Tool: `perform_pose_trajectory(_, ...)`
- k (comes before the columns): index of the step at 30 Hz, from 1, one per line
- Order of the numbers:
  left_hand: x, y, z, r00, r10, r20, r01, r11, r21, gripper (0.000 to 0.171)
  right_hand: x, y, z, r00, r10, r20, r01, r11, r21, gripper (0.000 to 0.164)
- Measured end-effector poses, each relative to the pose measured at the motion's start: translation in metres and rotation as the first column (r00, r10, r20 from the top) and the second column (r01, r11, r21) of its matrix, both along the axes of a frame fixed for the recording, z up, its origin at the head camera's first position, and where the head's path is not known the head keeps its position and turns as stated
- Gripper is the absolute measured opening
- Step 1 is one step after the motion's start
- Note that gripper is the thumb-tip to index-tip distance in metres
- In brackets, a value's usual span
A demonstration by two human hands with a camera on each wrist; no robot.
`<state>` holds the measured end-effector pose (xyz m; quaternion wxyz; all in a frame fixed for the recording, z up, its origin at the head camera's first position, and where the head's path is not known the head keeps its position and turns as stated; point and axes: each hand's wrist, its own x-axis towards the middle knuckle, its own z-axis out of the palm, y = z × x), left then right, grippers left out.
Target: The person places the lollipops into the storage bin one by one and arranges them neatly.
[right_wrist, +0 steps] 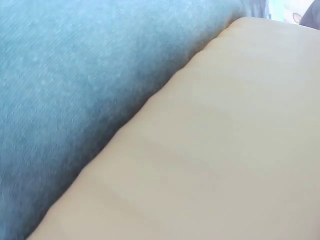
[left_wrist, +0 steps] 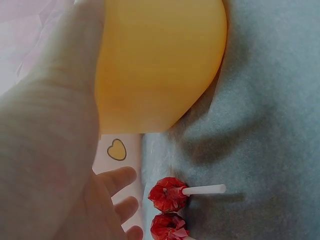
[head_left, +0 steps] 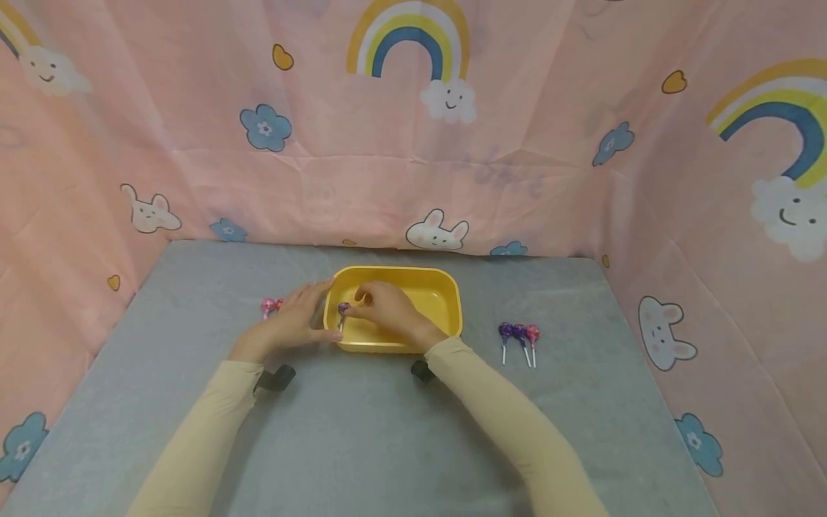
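Note:
My left hand (head_left: 291, 316) spans the left end of a yellow tray (head_left: 446, 301), thumb at its near corner and fingers along the far side; in the left wrist view several fingers (left_wrist: 117, 181) stretch past the tray's end. Inside the tray, my right hand (head_left: 388, 309) has its thumb right at the head of a purple lollipop (head_left: 344, 307), with the index finger arched apart from the thumb. That lollipop lies near the left wall, its white stick toward the near side. Sleeve and cloth fill the right wrist view, so the right hand is hidden there.
Three wrapped lollipops (head_left: 520, 331), purple and pink, lie right of the tray. Left of it are pink and red lollipops (head_left: 268, 306), partly behind my left hand. Grey cloth (head_left: 362, 438) covers the table, and a pink patterned curtain (head_left: 323, 194) encloses the back and sides.

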<state>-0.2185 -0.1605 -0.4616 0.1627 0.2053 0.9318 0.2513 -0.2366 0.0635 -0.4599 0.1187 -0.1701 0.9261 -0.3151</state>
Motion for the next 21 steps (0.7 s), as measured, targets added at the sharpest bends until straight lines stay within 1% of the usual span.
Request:
perform_pose_trajectory(10, -0.001, -0.001, -0.004, 1.0, 0.0, -0.013, 0.0, 1.0, 0.001, 0.113, 0.001, 0.005, 0.011, 1.0, 0.019, 0.001, -0.019, 1.0, 0.005, 0.04)
perform_pose_trajectory(16, -0.001, 0.0, -0.003, 1.0, 0.007, -0.008, -0.007, 1.0, 0.0, 0.113, 0.002, 0.01, 0.016, 0.998, 0.053, -0.035, -0.053, 0.999, 0.012, 0.042)
perform_pose_trajectory(21, 0.0, 0.0, -0.001, 1.0, 0.009, -0.008, -0.009, 1.0, 0.002, 0.112, 0.003, 0.017, 0.022, 0.997, 0.057, -0.047, -0.056, 0.998, 0.023, 0.044)
